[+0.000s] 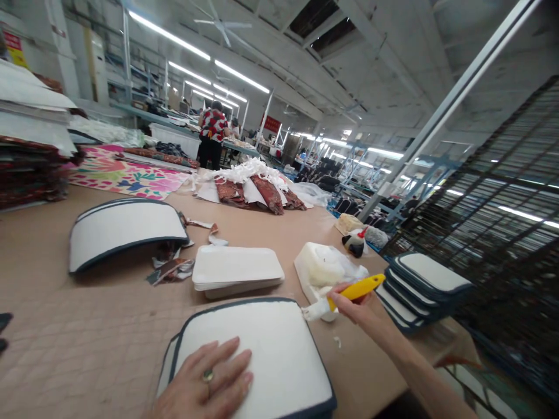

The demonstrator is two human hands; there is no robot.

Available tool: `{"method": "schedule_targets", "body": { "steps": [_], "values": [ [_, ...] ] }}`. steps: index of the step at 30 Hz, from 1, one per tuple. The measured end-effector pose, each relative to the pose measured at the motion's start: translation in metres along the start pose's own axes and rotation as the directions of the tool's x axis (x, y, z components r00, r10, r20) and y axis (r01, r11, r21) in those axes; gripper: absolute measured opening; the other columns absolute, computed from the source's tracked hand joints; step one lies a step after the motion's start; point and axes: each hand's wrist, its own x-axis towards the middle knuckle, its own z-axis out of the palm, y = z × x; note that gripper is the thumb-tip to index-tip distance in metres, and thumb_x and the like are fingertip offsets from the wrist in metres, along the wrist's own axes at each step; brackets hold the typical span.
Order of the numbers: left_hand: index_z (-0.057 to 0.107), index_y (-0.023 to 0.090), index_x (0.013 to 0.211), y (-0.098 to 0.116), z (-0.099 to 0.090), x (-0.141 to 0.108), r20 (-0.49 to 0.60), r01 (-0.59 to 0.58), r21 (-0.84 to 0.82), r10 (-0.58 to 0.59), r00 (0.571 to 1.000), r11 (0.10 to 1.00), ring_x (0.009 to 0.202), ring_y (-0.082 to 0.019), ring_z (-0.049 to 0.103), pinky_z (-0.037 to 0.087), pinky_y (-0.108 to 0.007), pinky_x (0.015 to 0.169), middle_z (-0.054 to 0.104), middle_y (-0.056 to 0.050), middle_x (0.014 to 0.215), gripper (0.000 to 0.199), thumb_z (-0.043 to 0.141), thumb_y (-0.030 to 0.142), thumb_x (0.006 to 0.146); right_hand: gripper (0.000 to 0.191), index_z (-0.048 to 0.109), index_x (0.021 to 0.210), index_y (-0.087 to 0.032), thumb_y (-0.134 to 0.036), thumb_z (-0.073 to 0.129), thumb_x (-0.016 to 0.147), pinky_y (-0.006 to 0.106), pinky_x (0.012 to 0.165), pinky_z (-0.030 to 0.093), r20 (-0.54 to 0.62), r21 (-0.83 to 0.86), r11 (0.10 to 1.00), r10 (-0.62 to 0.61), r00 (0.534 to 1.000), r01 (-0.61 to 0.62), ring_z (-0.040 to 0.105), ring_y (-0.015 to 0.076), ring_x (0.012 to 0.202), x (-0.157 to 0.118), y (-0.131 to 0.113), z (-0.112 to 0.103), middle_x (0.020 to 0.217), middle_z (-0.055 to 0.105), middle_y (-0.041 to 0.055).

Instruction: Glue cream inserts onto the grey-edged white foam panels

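Observation:
My left hand (213,378) lies flat, fingers extended, on a white panel (271,355) with dark blue edging. At least one similar panel shows beneath it. In my right hand (353,305) is a paintbrush (356,291) with a yellow handle, its pale bristles at the panel's upper right edge. I cannot tell whether the bristles touch it. Just behind the brush stands a white tub (321,267) lined with plastic, holding a cream-coloured substance. A short stack of plain white rounded pieces (238,267) sits beyond the panel.
A curved edged panel (126,233) arches at left beside fabric scraps (172,270). Edged panels (430,276) are stacked at right, near a wire rack (493,192). Patterned fabric (131,174) and a scrap heap (257,180) lie farther back. A person (213,134) stands beyond.

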Motion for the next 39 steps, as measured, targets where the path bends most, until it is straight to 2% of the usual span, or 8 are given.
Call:
{"method": "schedule_targets", "body": {
  "steps": [2, 4, 8, 13, 17, 22, 29, 39],
  "values": [
    [0.039, 0.032, 0.131, -0.001, -0.019, 0.01, 0.104, 0.174, -0.256, -0.152, 0.983, 0.951, 0.121, -0.022, 0.044, 0.034, -0.034, 0.103, 0.05, -0.003, 0.132, 0.043, 0.039, 0.022, 0.089, 0.02, 0.061, 0.069, -0.018, -0.037, 0.063, 0.067, 0.022, 0.038, 0.026, -0.039, 0.025, 0.999, -0.031, 0.999, 0.032, 0.034, 0.0083, 0.041, -0.014, -0.017, 0.007, 0.046, 0.04, -0.0061],
    [0.033, 0.03, 0.134, -0.007, -0.037, 0.022, 0.245, 0.396, -0.495, -0.312, 0.918, 0.774, 0.112, -0.019, 0.053, 0.04, -0.032, 0.097, 0.056, -0.004, 0.124, 0.042, 0.031, 0.025, 0.092, 0.018, 0.063, 0.07, -0.019, -0.037, 0.062, 0.069, 0.021, 0.04, 0.03, -0.016, 0.046, 0.995, -0.086, 0.996, 0.087, 0.039, 0.0093, 0.044, -0.032, -0.042, 0.024, 0.048, 0.045, -0.0046],
    [0.013, 0.016, 0.14, -0.021, -0.056, 0.04, 0.383, 0.476, -0.713, -0.282, 0.879, 0.515, 0.107, -0.017, 0.054, 0.041, -0.035, 0.095, 0.058, -0.01, 0.115, 0.054, 0.033, 0.021, 0.09, 0.007, 0.062, 0.068, -0.021, -0.026, 0.058, 0.07, 0.022, 0.056, 0.041, 0.308, 0.098, 0.984, -0.17, 0.936, 0.147, 0.052, 0.0129, 0.062, -0.062, -0.095, 0.08, 0.065, 0.059, -0.0009],
    [0.018, 0.013, 0.138, -0.021, -0.062, 0.043, 0.376, 0.442, -0.656, -0.243, 0.894, 0.612, 0.1, -0.017, 0.056, 0.04, -0.034, 0.093, 0.06, -0.008, 0.111, 0.054, 0.036, 0.017, 0.087, 0.007, 0.05, 0.063, -0.02, -0.016, 0.05, 0.069, 0.02, 0.049, 0.033, 0.622, 0.178, 0.968, -0.251, 0.742, 0.178, 0.036, 0.0075, 0.051, -0.073, -0.118, 0.136, 0.058, 0.042, -0.0059],
    [0.021, 0.011, 0.137, -0.018, -0.062, 0.04, 0.371, 0.429, -0.645, -0.232, 0.899, 0.632, 0.099, -0.019, 0.057, 0.042, -0.032, 0.09, 0.06, -0.01, 0.112, 0.053, 0.036, 0.022, 0.087, 0.01, 0.046, 0.065, -0.02, -0.011, 0.049, 0.068, 0.019, 0.051, 0.034, 0.645, 0.172, 0.95, -0.309, 0.699, 0.261, 0.035, 0.0073, 0.053, -0.075, -0.113, 0.145, 0.058, 0.041, -0.0067],
    [0.02, 0.008, 0.137, -0.019, -0.054, 0.038, 0.325, 0.391, -0.646, -0.228, 0.918, 0.655, 0.1, -0.019, 0.057, 0.042, -0.034, 0.091, 0.062, -0.012, 0.109, 0.056, 0.038, 0.022, 0.086, 0.006, 0.051, 0.066, -0.019, -0.017, 0.048, 0.071, 0.02, 0.047, 0.033, 0.583, 0.012, 0.979, -0.173, 0.794, 0.204, 0.039, 0.008, 0.051, -0.08, -0.103, 0.118, 0.057, 0.043, -0.0055],
    [0.018, 0.014, 0.139, -0.017, -0.055, 0.039, 0.361, 0.436, -0.541, -0.269, 0.893, 0.719, 0.102, -0.015, 0.056, 0.038, -0.032, 0.094, 0.062, -0.009, 0.11, 0.055, 0.034, 0.019, 0.086, 0.009, 0.059, 0.065, -0.021, -0.028, 0.055, 0.068, 0.024, 0.057, 0.04, 0.292, -0.075, 0.989, -0.1, 0.951, 0.127, 0.049, 0.0137, 0.062, -0.075, -0.063, 0.04, 0.062, 0.054, -0.0017],
    [0.022, 0.024, 0.138, -0.021, -0.055, 0.042, 0.411, 0.501, -0.529, -0.31, 0.858, 0.685, 0.108, -0.018, 0.054, 0.04, -0.032, 0.096, 0.061, -0.005, 0.114, 0.05, 0.036, 0.03, 0.09, 0.019, 0.06, 0.067, -0.017, -0.037, 0.061, 0.069, 0.023, 0.042, 0.028, 0.054, 0.025, 1.0, 0.009, 0.998, -0.011, 0.036, 0.009, 0.044, -0.066, 0.019, -0.026, 0.048, 0.043, -0.005]
  ]
}}
